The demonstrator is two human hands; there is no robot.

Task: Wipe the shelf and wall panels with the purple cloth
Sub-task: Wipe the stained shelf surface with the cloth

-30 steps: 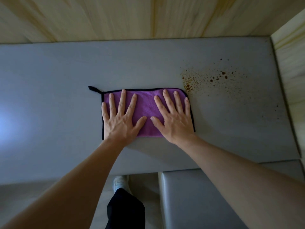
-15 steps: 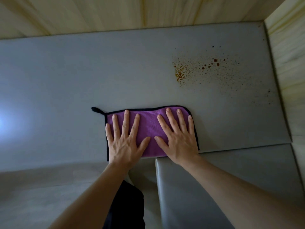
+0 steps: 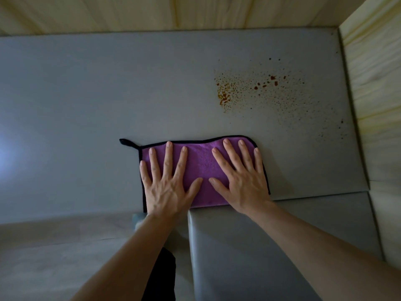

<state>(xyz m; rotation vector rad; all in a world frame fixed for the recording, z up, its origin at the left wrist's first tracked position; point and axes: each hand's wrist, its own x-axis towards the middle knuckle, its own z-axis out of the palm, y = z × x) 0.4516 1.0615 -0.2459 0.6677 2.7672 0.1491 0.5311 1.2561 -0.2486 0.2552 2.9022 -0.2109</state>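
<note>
Right, head view, looking down on the flat grey shelf panel (image 3: 108, 94), and both hands are planted on the purple microfibre cloth with black stitched edging (image 3: 201, 168). The cloth lies flat at the near edge of the grey shelf, roughly centre of the view, its small black hanging loop (image 3: 127, 142) sticking out at the far left corner. The left hand (image 3: 167, 187) covers the left half of the cloth, palm down, fingers straight and fanned apart, thumb angled out to the right. The right hand (image 3: 243, 183) mirrors it on the right half, fingers straight and spread, thumb pointing left, the two thumb tips near each other but apart. Neither hand curls round the fabric; both press it flat against the panel.

Far and to the right of the cloth, a spray of brown-orange speckled stains (image 3: 256, 92) dots the grey surface, densest at its left end and thinning toward the right. The cloth lies apart from it. Pale yellow wooden wall panels (image 3: 173, 11) run along the far side, and another pale wooden panel (image 3: 375, 83) closes off the right side. Just near the right wrist, a lower grey padded block (image 3: 238, 257) butts up to the shelf's edge. At the bottom, between the forearms, a dark trouser leg (image 3: 162, 276) shows.
</note>
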